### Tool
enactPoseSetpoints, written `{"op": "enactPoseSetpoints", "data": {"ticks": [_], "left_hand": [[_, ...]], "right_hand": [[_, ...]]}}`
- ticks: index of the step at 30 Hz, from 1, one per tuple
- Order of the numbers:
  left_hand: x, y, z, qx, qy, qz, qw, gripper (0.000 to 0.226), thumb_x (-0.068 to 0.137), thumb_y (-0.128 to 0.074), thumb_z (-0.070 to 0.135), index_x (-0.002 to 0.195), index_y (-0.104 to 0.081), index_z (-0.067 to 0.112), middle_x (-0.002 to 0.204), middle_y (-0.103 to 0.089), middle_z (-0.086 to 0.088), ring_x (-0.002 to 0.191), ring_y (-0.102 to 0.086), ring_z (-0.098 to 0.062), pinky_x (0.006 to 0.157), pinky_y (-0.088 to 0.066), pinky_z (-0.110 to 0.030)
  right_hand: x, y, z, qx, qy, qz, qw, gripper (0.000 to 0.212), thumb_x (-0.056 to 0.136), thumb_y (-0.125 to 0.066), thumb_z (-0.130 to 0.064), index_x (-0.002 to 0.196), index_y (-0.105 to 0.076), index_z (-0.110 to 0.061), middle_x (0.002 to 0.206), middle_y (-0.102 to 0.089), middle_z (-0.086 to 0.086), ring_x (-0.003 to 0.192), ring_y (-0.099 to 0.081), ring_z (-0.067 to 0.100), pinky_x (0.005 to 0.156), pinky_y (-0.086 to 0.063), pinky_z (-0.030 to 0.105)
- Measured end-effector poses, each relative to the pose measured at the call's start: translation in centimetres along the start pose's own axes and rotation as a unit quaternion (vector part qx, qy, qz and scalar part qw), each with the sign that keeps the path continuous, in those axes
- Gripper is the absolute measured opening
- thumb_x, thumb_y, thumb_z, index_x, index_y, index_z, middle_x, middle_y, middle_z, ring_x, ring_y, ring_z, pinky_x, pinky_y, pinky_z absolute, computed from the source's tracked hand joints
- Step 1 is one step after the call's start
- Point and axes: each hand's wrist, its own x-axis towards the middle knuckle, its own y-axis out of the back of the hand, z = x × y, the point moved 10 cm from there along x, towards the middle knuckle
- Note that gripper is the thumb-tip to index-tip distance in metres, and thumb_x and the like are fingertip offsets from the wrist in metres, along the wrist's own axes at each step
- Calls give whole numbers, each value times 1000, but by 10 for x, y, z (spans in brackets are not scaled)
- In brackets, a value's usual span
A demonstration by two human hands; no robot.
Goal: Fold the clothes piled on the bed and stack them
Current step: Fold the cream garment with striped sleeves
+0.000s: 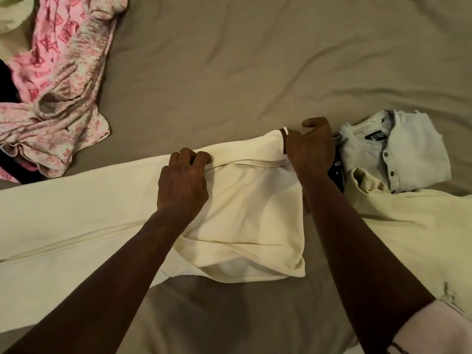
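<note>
A cream garment [76, 213] lies spread across the bed from the left edge to the middle, with its right end folded over into a flap [255, 213]. My left hand [184, 182] pinches the flap's far edge near the middle. At the flap's far right corner, my right hand [310, 149] grips the cloth with curled fingers. A folded pale grey buttoned shirt [408, 146] lies just right of my right hand. An unfolded pile with a pink patterned garment [56, 80] sits at the far left.
A pale yellow-green garment [413, 226] lies at the right, partly over the grey shirt's near edge. Something dark [337, 172] shows beneath the shirt beside my right wrist. The brown-grey bedsheet [242, 67] stretches wrinkled beyond my hands.
</note>
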Motion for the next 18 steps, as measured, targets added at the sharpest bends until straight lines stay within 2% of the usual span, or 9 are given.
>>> {"op": "enactPoseSetpoints", "data": {"ticks": [3,6,8,9,11,12,15,18], "left_hand": [[1,-1,2,3,3,-13,1000,42,77,-67,8,117,-63,18,107,-56,-9,95,-55,-36,68,-44,-42],[4,2,2,-19,-4,-13,1000,34,80,-73,19,113,-65,19,106,-57,-8,97,-56,-34,72,-47,-43],[6,2,4,-30,-22,-20,999,27,83,-72,19,110,-64,19,105,-56,-7,98,-55,-34,72,-46,-42],[7,2,4,-32,-29,-25,999,23,86,-70,18,108,-64,19,104,-56,-7,97,-54,-33,71,-44,-41],[9,1,4,-34,-40,-28,998,18,89,-67,15,106,-62,17,101,-55,-7,95,-54,-33,69,-41,-38],[10,0,4,-35,-45,-33,998,17,88,-66,13,105,-62,16,100,-55,-6,94,-54,-33,69,-41,-37],[2,5,1,-67,-43,-43,996,25,86,-66,11,110,-63,17,104,-58,-3,97,-58,-30,73,-48,-39],[-20,26,3,-118,-56,-38,991,33,78,-61,14,110,-66,21,104,-62,3,98,-60,-25,80,-51,-38]], "right_hand": [[-2,-7,3,-11,-27,-31,999,47,92,-59,-47,129,-54,-18,126,-67,6,119,-62,30,98,-47,37],[0,-18,-15,-87,21,-52,995,58,93,-55,-61,132,-52,-18,128,-66,6,120,-61,30,86,-39,35],[2,-24,-27,-99,63,-51,992,48,91,-62,-50,128,-56,-20,120,-69,5,113,-64,29,84,-41,33],[6,-24,-27,-63,65,-39,995,38,90,-65,-39,124,-59,-22,113,-69,2,109,-65,27,83,-43,30],[14,-13,-17,65,11,6,998,25,90,-63,-23,115,-64,-24,102,-67,-5,101,-66,22,81,-45,26],[17,-5,-9,113,-15,38,993,22,91,-62,-21,113,-65,-23,99,-66,-6,101,-66,21,84,-48,27],[12,7,-4,106,2,59,993,25,93,-57,-33,110,-67,-18,103,-71,-1,104,-66,22,93,-51,35],[-18,14,7,11,52,17,998,21,97,-54,-39,104,-64,-21,107,-68,0,101,-62,19,86,-43,27]]}}
